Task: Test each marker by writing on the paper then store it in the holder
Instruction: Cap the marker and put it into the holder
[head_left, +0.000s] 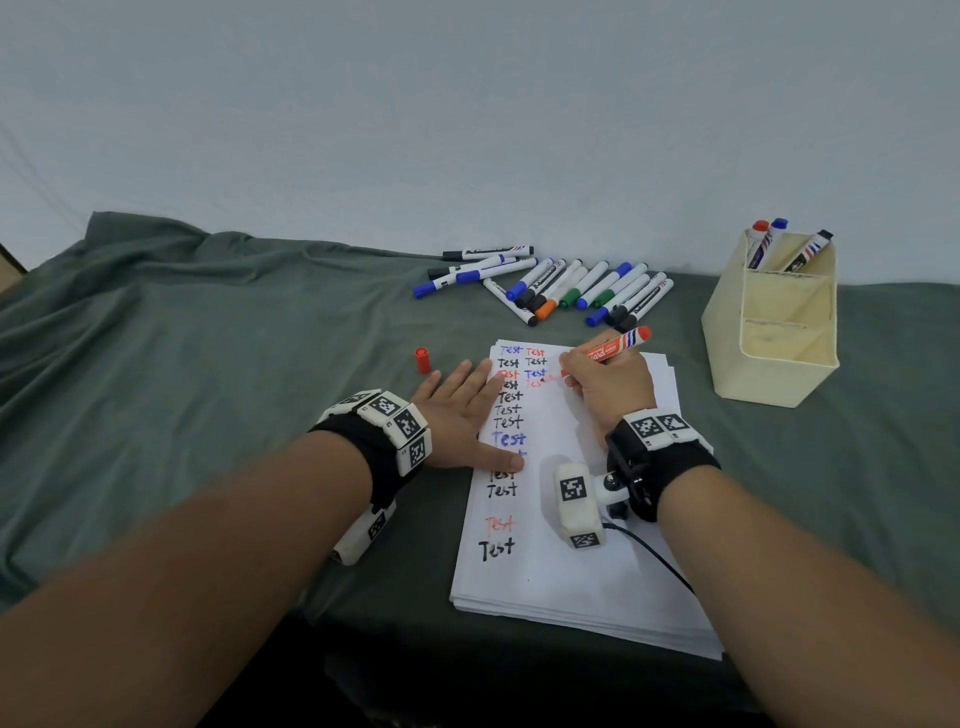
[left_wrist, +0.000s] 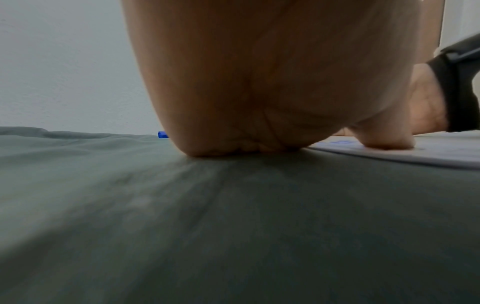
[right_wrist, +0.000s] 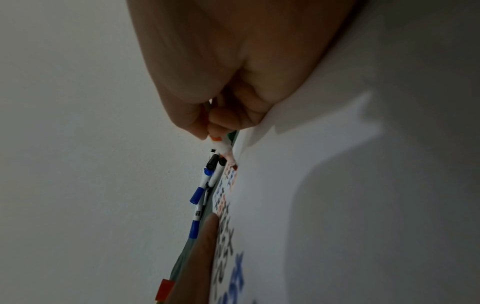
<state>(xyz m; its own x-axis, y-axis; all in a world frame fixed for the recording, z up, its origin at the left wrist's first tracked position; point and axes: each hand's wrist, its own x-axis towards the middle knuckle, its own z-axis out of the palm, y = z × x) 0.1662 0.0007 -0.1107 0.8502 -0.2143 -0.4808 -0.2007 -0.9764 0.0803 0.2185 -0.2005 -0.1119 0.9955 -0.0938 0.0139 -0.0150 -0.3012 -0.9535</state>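
My right hand (head_left: 605, 382) grips an uncapped orange-red marker (head_left: 618, 345), its tip down on the white paper (head_left: 582, 566) beside rows of the word "Test". In the right wrist view the marker's tip (right_wrist: 232, 164) touches the sheet below my curled fingers. My left hand (head_left: 462, 410) lies flat, fingers straight, pressing the paper's left edge; its thumb (left_wrist: 387, 142) rests on the sheet. The marker's red cap (head_left: 422, 359) stands on the cloth just beyond that hand. A cream holder (head_left: 769, 332) at the right has three markers (head_left: 769, 244) in its back compartment.
Several capped markers (head_left: 561, 288) in blue, black, green and orange lie in a pile on the green cloth (head_left: 208, 364) behind the paper. A pale wall rises behind the table. A black cable (head_left: 654, 556) runs from my right wrist camera across the paper.
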